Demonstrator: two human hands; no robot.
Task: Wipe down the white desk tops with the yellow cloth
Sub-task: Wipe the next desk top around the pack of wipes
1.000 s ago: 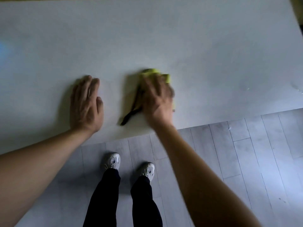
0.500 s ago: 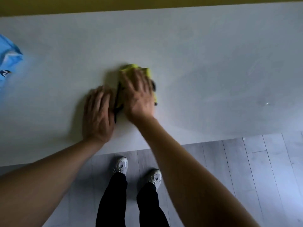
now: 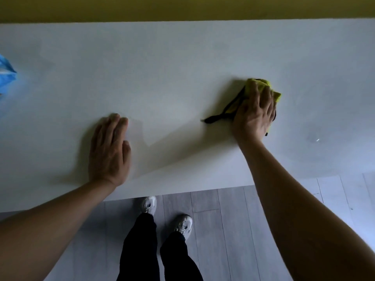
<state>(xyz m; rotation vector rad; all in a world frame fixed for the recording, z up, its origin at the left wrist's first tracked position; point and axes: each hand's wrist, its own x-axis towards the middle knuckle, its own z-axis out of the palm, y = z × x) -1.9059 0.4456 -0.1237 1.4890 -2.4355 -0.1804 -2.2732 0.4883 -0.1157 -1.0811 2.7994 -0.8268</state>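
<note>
The white desk top fills the upper part of the head view. A yellow cloth with a dark trim lies bunched on it at the right. My right hand lies palm down on the cloth with straight fingers and presses it against the desk. Most of the cloth is hidden under the hand; a dark strip of trim trails out to the left. My left hand rests flat on the bare desk near the front edge, fingers together.
A blue object sits at the desk's far left edge, cut off by the frame. A yellow wall runs behind the desk. My legs and white shoes stand on grey floorboards below the front edge.
My right hand has slid the cloth far to the right, away from my left hand. The left hand stays flat near the front edge. The view has tilted and shows more of the wall.
</note>
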